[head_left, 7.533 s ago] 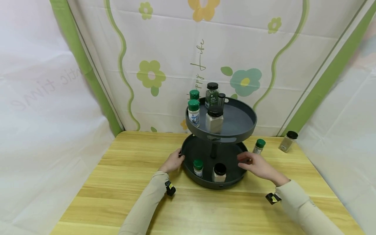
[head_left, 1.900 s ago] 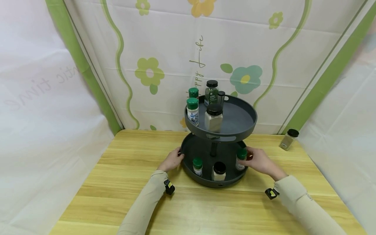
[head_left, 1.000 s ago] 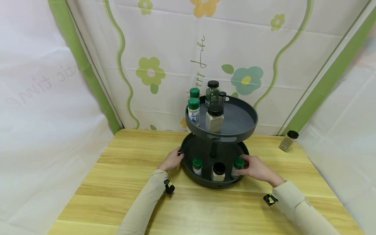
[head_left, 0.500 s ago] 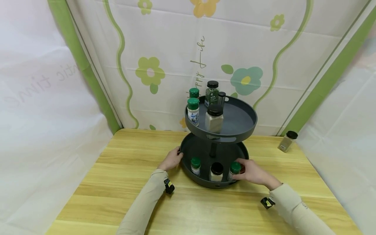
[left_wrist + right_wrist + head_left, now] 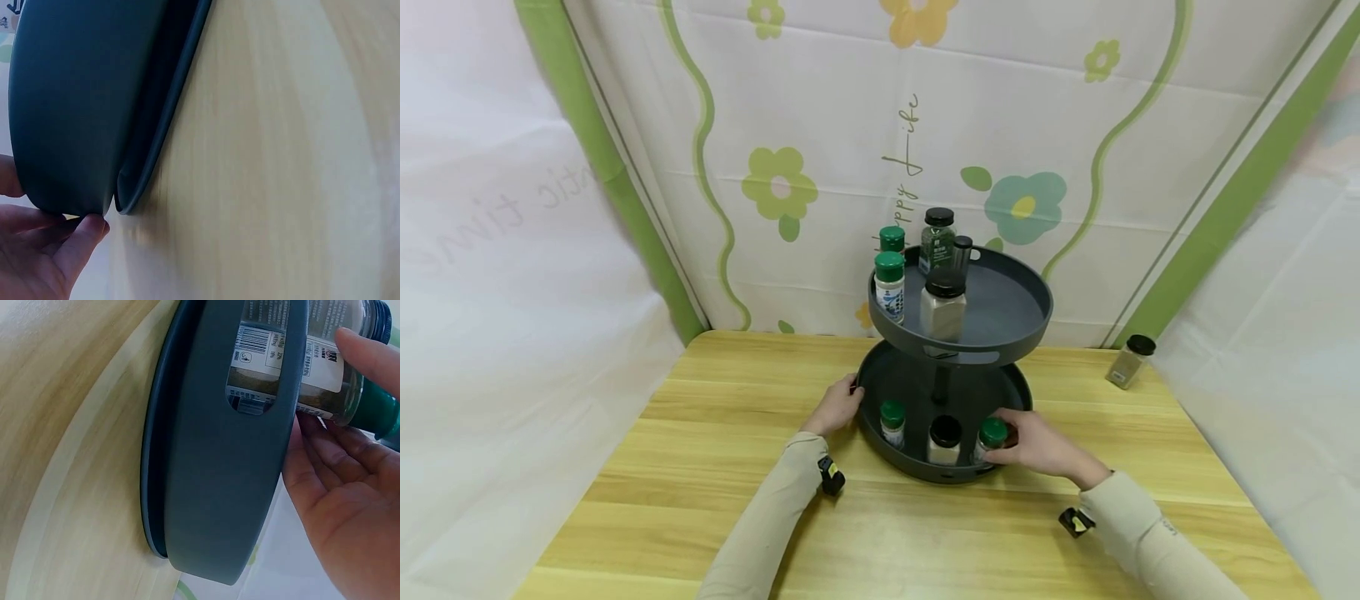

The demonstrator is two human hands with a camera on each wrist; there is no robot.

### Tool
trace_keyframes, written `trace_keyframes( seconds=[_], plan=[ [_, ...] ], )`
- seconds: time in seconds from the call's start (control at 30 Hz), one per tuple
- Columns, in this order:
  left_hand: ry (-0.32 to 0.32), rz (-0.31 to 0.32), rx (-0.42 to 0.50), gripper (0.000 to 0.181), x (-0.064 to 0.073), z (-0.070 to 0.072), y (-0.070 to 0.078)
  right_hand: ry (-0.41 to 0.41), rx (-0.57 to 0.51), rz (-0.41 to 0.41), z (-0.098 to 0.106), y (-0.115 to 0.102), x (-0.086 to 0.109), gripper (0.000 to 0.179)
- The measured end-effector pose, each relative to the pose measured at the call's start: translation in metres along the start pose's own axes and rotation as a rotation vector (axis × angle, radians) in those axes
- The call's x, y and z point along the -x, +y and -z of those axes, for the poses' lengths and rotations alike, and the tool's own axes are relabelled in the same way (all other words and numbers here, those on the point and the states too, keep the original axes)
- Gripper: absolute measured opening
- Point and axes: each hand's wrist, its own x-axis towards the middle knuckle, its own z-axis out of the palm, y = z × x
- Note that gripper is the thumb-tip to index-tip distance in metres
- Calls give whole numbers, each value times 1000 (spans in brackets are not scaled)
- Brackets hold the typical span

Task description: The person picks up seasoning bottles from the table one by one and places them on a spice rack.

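A two-tier dark grey turntable rack (image 5: pixel 955 337) stands on the wooden table. My left hand (image 5: pixel 837 407) grips the lower tray's rim (image 5: pixel 94 112) at its left side, thumb and fingers pinching the edge. My right hand (image 5: pixel 1041 442) holds a green-capped seasoning bottle (image 5: pixel 992 433) between thumb and fingers, upright inside the lower tray at its front right. Immediately left of it stands a square black-lidded spice jar (image 5: pixel 944 442). Another green-capped bottle (image 5: pixel 892 423) sits farther left on this tier. In the right wrist view, a barcode label (image 5: pixel 255 347) shows through the tray's handle slot.
The upper tray (image 5: pixel 1007 308) carries green-capped bottles (image 5: pixel 890 287) at its left, a black-lidded jar (image 5: pixel 943 308), a jar of green herbs (image 5: pixel 937 242) and a slim dark-capped bottle (image 5: pixel 962 258). One black-lidded jar (image 5: pixel 1129 362) stands at the table's back right corner, before the fabric backdrop.
The green-capped bottle has gone from the table right of the rack into the lower tray, then left and forward beside the black-lidded jar with my right hand. My left hand keeps its place.
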Motion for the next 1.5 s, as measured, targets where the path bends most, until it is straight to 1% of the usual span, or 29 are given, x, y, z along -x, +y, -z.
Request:
trace_keyframes(
  seconds=[0.13,0.33,0.63,0.8,0.9,1.0,1.23,1.4,1.5],
  plan=[
    [18,-5,13,41,0,0,-1,3,-11,9,-2,0,0,32],
    [42,-32,13,39,0,-1,0,-2,-25,14,-4,-1,-2,30],
    [34,-25,11,39,1,-1,0,-7,-19,18,-4,-1,0,36],
    [18,-7,24,39,3,-2,1,-19,-82,22,-1,2,3,39],
    [25,-12,16,38,5,-2,3,-3,-110,41,4,5,6,40],
    [35,-23,0,38,7,-3,5,21,-108,50,12,6,10,42],
    [35,-27,-8,39,8,-5,4,73,-123,43,30,14,16,44],
    [39,-51,-15,38,7,-5,1,108,-102,22,40,24,19,39],
    [39,-50,-11,38,8,-5,0,132,-67,1,46,31,19,36]
  ],
)
